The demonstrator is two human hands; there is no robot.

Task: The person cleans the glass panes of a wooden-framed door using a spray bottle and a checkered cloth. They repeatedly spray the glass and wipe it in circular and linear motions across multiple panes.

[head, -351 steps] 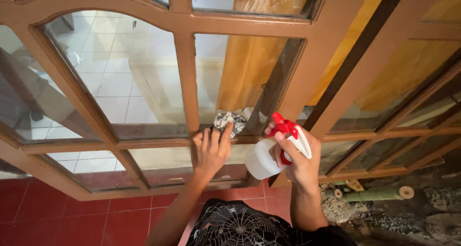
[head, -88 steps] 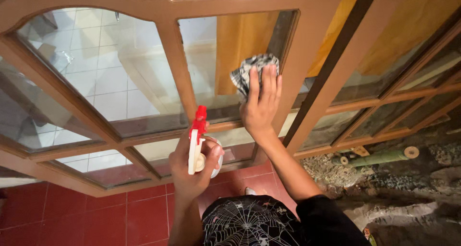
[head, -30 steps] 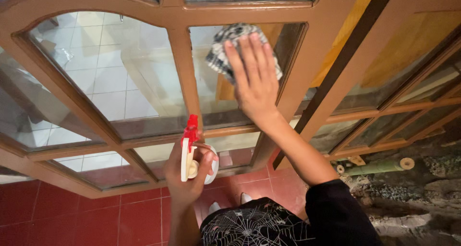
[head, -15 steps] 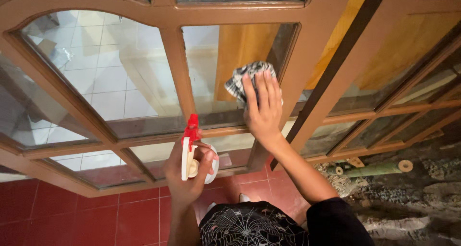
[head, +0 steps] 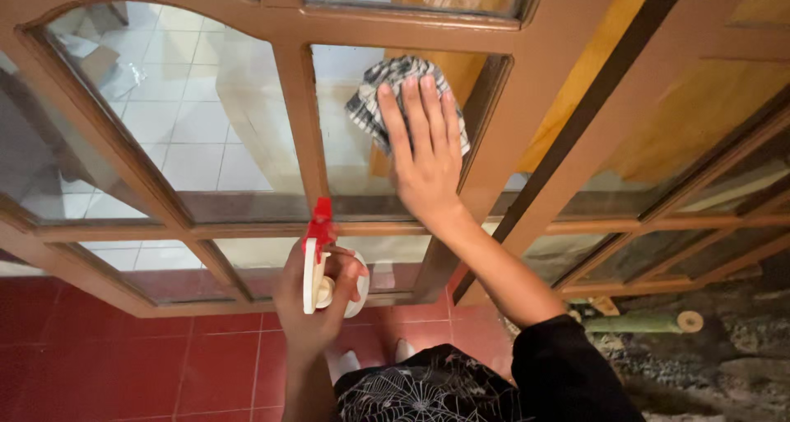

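Observation:
My right hand presses a checked grey-and-white cloth flat against a glass pane of a brown wooden window frame. Its fingers are spread over the cloth near the top of the pane. My left hand holds a white spray bottle with a red nozzle upright, lower down, in front of the bottom row of panes. The bottle's nozzle points up towards the frame.
A larger pane lies to the left, showing white floor tiles through it. Red floor tiles run below the frame. At the right stand a wooden door panel, a stone-patterned floor and a green stick.
My right hand has slid the cloth up the pane again, after coming down half a second ago. The left hand and spray bottle have stayed put.

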